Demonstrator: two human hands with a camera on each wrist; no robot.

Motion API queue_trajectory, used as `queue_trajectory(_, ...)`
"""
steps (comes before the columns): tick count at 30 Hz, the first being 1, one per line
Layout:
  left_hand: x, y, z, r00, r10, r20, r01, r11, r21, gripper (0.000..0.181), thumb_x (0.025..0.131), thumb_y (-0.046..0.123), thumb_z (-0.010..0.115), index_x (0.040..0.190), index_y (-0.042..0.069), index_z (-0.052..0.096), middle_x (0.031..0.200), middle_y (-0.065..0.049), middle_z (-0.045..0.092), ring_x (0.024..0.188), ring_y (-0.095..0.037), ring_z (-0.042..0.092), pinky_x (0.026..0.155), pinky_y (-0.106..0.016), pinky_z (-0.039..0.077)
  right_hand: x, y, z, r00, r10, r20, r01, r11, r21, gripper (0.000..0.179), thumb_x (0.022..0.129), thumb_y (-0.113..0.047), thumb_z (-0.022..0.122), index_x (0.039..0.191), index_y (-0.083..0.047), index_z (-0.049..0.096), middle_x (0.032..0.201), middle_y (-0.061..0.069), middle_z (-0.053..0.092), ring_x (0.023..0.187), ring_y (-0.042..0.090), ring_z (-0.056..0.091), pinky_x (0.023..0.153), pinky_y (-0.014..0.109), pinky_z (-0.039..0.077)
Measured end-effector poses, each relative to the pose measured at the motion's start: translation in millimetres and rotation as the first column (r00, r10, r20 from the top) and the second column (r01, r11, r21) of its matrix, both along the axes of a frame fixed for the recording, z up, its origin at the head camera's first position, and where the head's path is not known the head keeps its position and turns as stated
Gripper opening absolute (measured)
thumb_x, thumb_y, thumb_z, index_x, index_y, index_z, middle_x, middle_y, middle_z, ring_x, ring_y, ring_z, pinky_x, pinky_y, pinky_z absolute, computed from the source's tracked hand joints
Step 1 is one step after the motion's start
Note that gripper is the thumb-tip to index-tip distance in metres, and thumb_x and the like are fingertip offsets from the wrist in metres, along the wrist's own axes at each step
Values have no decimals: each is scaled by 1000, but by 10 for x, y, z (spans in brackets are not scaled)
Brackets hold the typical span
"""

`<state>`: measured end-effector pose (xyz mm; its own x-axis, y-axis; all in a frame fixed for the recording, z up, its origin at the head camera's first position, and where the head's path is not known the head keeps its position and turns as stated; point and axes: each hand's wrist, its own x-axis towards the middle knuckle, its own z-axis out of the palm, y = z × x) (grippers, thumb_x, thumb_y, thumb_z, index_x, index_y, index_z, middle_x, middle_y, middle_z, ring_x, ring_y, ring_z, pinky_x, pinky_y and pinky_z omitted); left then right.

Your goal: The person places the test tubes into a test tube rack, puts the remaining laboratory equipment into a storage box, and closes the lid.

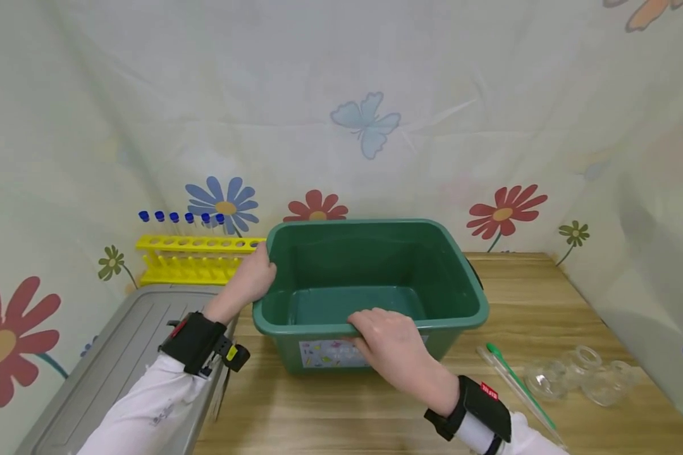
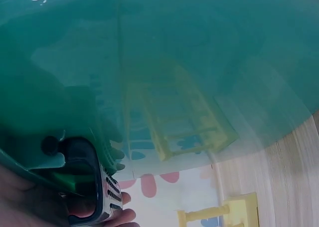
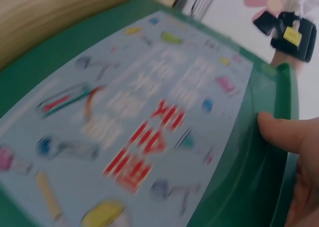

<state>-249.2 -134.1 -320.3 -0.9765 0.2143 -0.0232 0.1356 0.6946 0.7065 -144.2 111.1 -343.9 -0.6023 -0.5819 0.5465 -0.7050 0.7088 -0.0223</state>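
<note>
A green plastic bin (image 1: 353, 306) stands on the wooden table, with a printed label (image 3: 144, 112) on its front wall. At its left side my left hand (image 1: 256, 275) holds the bin; the left wrist view shows fingers wrapped around a dark handle (image 2: 92, 177) there. My right hand (image 1: 391, 344) grips the front rim, its thumb (image 3: 281, 129) against the outer wall and its fingers over the edge. Inside, the bin's floor (image 1: 355, 304) shows bare in the head view. Part of the label is hidden behind the right hand.
Behind the left hand is a yellow test tube rack (image 1: 190, 268) with several blue-capped tubes (image 1: 174, 217). A grey lid-like panel (image 1: 125, 354) lies at the left. Clear glass vessels (image 1: 580, 373) and a green thin stick (image 1: 518, 379) lie at the right.
</note>
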Motion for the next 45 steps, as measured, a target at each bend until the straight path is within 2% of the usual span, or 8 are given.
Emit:
queue_trajectory(8, 41, 34, -24, 999, -4, -32, 3, 1000, -15, 40, 94, 4, 32, 131, -7, 23, 115, -27, 45, 90, -31, 58, 68, -36, 52, 101, 235, 27, 997, -69, 36, 70, 997, -17, 15, 73, -9, 73, 79, -11, 60, 65, -6, 50, 56, 8, 46, 46, 21, 36)
queue_trajectory(17, 151, 81, -52, 999, -1, -48, 2, 1000, 19, 42, 93, 2, 33, 132, -6, 21, 115, -28, 45, 88, -32, 60, 65, -36, 52, 192, 305, -5, 1000, 2, 10, -1, 999, -49, 20, 70, -10, 76, 81, -11, 59, 68, -6, 53, 59, 8, 49, 47, 20, 38)
queue_trajectory(23, 169, 80, -42, 998, 27, -51, -29, 999, -33, 41, 93, 3, 34, 130, -8, 23, 119, -28, 43, 94, -35, 57, 70, -40, 51, 200, 302, -4, 1000, 11, -2, -12, 998, -57, 19, 70, -8, 75, 80, -11, 59, 66, -6, 52, 58, 8, 48, 47, 19, 38)
queue_trajectory(30, 163, 90, -44, 998, 46, -36, -48, 998, -33, 41, 93, 4, 34, 131, -7, 23, 121, -27, 42, 98, -35, 55, 73, -42, 49, 202, 308, 14, 999, 16, 34, -14, 999, -45, 21, 70, -13, 76, 85, -10, 61, 74, -4, 57, 64, 9, 53, 50, 22, 44)
queue_trajectory(36, 168, 119, -57, 998, 51, -49, -52, 998, -35, 41, 93, 4, 34, 131, -8, 23, 121, -27, 42, 100, -35, 53, 75, -44, 48, 252, 453, 155, 980, 129, 151, -99, 976, -192, 39, 72, -24, 75, 105, -11, 58, 99, -4, 57, 87, 9, 54, 69, 18, 46)
queue_trajectory(39, 165, 126, -59, 997, 46, -59, -48, 998, -30, 41, 93, 4, 34, 131, -8, 24, 121, -27, 42, 99, -35, 53, 74, -44, 49, 247, 614, 266, 976, 178, 129, -137, 952, -275, 38, 77, -24, 71, 109, -11, 57, 104, -3, 56, 91, 11, 55, 74, 18, 44)
queue_trajectory(42, 166, 123, -60, 997, 47, -65, -48, 999, -20, 41, 93, 4, 34, 131, -7, 24, 121, -27, 42, 100, -35, 53, 74, -44, 49, 204, 834, 384, 986, 152, 73, -122, 943, -310, 30, 82, -26, 65, 107, -10, 59, 101, -3, 58, 86, 11, 56, 72, 17, 45)
queue_trajectory(45, 170, 108, -63, 996, 53, -66, -53, 999, -8, 40, 93, 3, 34, 131, -7, 25, 121, -26, 43, 100, -35, 53, 73, -44, 49, 153, 1101, 484, 997, 45, 59, -26, 956, -292, 24, 82, -20, 66, 101, -7, 61, 93, -2, 60, 77, 11, 58, 66, 19, 47)
